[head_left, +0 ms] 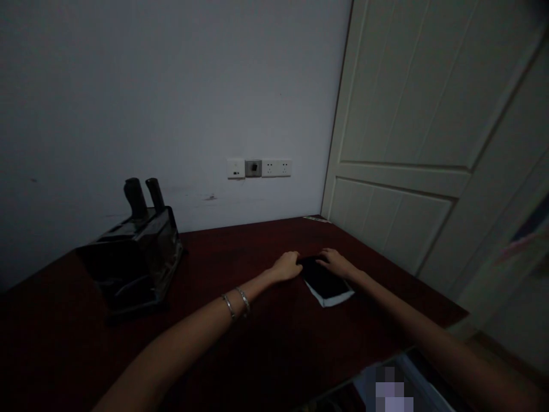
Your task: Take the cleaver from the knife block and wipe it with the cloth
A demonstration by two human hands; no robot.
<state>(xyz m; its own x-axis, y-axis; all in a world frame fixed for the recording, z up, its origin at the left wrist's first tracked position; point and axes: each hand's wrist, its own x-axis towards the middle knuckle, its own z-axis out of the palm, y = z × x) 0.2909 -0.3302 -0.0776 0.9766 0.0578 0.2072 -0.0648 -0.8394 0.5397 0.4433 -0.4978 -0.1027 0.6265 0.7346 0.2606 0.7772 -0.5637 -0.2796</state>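
Note:
A flat black piece (326, 279), perhaps folded cloth, lies on the dark red tabletop with a pale, whitish border (337, 300) showing along its near edge. In the dim light I cannot tell its exact kind. At its far left corner, my left hand (287, 266) has its fingers closed on the black edge. My right hand (337, 264) reaches over the far right side, fingers bent and gripping the edge there. Some fingertips of both hands are hidden or too dark to make out. Two bracelets (237, 304) circle my left wrist.
To the left on the tabletop (240, 243) stands a glossy black knife block (132, 260) with two dark handles (143, 197) sticking up. Wall sockets (277, 167) sit above the back edge. A pale panelled door (398, 137) borders the right side. A thin strip (317, 218) lies at the far corner.

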